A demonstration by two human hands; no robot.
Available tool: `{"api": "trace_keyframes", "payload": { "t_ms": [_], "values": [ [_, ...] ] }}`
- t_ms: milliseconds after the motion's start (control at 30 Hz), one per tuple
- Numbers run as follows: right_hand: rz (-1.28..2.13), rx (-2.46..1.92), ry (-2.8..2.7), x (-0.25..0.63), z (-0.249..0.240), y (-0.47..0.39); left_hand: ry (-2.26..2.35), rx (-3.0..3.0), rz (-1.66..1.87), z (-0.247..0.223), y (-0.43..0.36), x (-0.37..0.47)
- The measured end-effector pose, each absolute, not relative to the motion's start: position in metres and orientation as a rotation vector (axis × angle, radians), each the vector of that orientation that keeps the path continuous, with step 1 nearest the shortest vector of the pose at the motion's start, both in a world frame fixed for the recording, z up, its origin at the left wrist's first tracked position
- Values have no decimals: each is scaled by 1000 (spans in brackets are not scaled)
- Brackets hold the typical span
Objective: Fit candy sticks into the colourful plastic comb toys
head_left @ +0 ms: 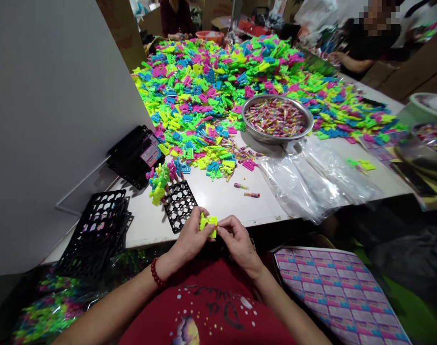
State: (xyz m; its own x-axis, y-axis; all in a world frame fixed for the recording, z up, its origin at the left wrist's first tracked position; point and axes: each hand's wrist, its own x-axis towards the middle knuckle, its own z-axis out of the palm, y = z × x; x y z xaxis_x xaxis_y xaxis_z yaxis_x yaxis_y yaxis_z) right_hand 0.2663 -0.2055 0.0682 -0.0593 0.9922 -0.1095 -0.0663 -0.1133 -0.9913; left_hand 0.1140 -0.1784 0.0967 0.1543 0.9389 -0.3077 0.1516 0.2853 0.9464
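Cluttered desk (218,196), yellow piece in hand at near edge

Yellow plastic piece (208,225): just past desk's near edge, above lap. Left hand (193,235) grips it, thumb over fingers. Right hand (238,242) pinches a small reddish bit (217,228) at its right end; too small to identify. Risks, my guess: piece drops to lap if left grip loosens; black tray (180,206) at near edge, figures (160,182) along its far-left side, could tip if a forearm bumps it; two loose tubes (242,186) could roll off if desk gets knocked. Desk white, bright pile (221,86) across far side, metal bowl (310,129) before it, plastic bags (312,182) over right near edge. Two people (369,48) beyond far edge.
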Motion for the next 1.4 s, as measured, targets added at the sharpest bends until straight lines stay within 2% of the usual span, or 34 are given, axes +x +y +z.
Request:
{"api": "trace_keyframes", "payload": {
  "t_ms": [100, 200, 300, 400, 567, 767, 1000, 1133, 1400],
  "values": [
    [1205, -1257, -1337, 280, 59, -190, 1187, 1016, 808, 85, -167, 112],
    [681, -1374, -1514, 313, 44, -160, 1280, 995, 933, 75, -147, 114],
    [249, -1599, -1592, 351, 27, -128, 1466, 1249, 962, 70, -123, 121],
    [160, -1703, -1669, 374, 17, -111, 1580, 1663, 843, 68, -98, 132],
    [222, -1663, -1588, 368, 20, -121, 1605, 1891, 826, 67, -46, 155],
    [737, -1466, -1051, 342, 42, -150, 1517, 1962, 822, 66, 11, 192],
    [922, -1362, -970, 348, 61, -176, 1381, 1612, 1029, 78, 25, 203],
    [1107, -1198, -838, 341, 66, -183, 1251, 1212, 1067, 90, 6, 192],
    [1226, -1160, -936, 313, 80, -188, 1010, 696, 878, 107, -104, 149]
  ]
}}
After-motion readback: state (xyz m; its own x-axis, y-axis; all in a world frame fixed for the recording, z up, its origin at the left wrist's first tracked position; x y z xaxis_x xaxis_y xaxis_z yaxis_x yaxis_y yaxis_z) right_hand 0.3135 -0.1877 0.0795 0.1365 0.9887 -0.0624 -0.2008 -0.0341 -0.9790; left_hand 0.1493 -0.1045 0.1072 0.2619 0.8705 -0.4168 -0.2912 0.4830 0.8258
